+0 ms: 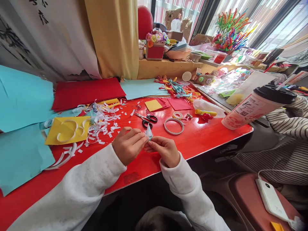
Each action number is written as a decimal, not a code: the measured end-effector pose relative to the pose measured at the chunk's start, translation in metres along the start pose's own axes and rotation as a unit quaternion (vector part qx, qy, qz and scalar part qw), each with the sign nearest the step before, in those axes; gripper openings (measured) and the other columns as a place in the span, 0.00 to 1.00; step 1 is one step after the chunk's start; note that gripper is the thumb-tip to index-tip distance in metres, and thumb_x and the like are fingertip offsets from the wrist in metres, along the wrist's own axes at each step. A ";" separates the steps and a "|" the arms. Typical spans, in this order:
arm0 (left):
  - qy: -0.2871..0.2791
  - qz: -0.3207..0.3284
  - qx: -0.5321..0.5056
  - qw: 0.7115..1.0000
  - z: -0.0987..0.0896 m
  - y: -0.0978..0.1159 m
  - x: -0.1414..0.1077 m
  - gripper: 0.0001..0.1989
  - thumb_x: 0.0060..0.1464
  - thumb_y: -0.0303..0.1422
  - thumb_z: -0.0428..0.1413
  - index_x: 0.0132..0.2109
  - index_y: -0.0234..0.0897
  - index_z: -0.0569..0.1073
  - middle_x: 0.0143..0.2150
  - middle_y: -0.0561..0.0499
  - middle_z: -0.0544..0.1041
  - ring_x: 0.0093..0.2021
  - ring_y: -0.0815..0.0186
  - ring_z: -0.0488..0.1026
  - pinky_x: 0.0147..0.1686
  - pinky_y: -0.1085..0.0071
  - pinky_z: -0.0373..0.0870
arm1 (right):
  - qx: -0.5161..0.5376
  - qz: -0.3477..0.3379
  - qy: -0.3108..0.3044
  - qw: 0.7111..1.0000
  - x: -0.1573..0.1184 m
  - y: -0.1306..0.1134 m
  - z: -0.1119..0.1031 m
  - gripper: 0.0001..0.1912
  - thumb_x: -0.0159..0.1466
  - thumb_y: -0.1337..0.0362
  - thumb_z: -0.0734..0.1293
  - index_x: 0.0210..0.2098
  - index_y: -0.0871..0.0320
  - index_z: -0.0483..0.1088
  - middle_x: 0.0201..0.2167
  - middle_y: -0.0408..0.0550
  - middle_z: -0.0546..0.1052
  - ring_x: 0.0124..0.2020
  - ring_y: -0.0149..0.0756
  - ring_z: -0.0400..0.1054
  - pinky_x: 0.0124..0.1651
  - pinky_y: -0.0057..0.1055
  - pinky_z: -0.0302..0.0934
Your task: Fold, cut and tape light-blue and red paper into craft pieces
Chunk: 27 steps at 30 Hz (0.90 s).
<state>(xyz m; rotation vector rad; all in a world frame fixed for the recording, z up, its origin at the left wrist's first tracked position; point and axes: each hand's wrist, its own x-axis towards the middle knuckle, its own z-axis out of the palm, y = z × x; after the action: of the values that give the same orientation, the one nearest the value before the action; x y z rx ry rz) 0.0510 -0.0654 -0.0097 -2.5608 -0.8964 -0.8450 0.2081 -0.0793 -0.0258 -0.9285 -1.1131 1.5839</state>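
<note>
Where left hand (129,147) and right hand (167,151) pinch small folded paper (149,132), its base partly hidden.

I could read no word for certain: black brush-style characters (43,17) ran down the white cloth curtain (67,35), and small dark print (247,104) with a square code (244,113) marked the pale pink, black-lidded takeaway cup (257,109).

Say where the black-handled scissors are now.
In the head view, the scissors lie mid-picture on the red table, just beyond the held folded paper and left of the silver ring.
</note>
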 end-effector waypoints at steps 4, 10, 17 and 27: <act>-0.008 -0.015 -0.018 1.000 -0.001 -0.001 0.000 0.10 0.50 0.29 0.47 0.38 0.38 0.70 0.35 0.51 0.75 0.37 0.65 0.67 0.39 0.64 0.58 | -0.011 0.000 -0.004 1.000 0.000 0.001 0.000 0.12 0.48 0.60 0.66 0.29 0.63 0.69 0.21 0.46 0.73 0.25 0.33 0.70 0.34 0.34 0.66; -0.012 -0.021 -0.032 0.999 0.001 -0.003 0.001 0.08 0.49 0.29 0.48 0.37 0.37 0.69 0.34 0.52 0.74 0.36 0.65 0.66 0.38 0.65 0.58 | -0.023 -0.009 0.007 1.000 0.000 0.003 0.001 0.11 0.48 0.61 0.66 0.29 0.62 0.69 0.21 0.46 0.73 0.25 0.32 0.69 0.34 0.34 0.66; -0.021 -0.022 -0.033 0.999 0.000 -0.003 0.001 0.08 0.50 0.28 0.48 0.37 0.36 0.69 0.33 0.51 0.74 0.36 0.65 0.66 0.36 0.65 0.57 | -0.034 -0.013 0.019 0.999 -0.001 0.004 0.003 0.10 0.49 0.62 0.66 0.29 0.62 0.69 0.21 0.45 0.73 0.26 0.32 0.69 0.35 0.34 0.66; 0.020 -0.016 -0.022 0.999 0.006 -0.002 0.001 0.06 0.49 0.27 0.49 0.35 0.36 0.69 0.31 0.52 0.75 0.34 0.66 0.66 0.34 0.67 0.59 | -0.040 -0.027 0.018 0.999 0.001 0.005 0.001 0.10 0.50 0.64 0.65 0.30 0.63 0.69 0.22 0.46 0.72 0.26 0.32 0.69 0.34 0.33 0.66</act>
<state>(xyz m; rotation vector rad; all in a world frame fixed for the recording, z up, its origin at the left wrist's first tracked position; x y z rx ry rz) 0.0530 -0.0610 -0.0132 -2.5634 -0.9194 -0.9313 0.2052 -0.0794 -0.0307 -0.9690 -1.1724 1.4832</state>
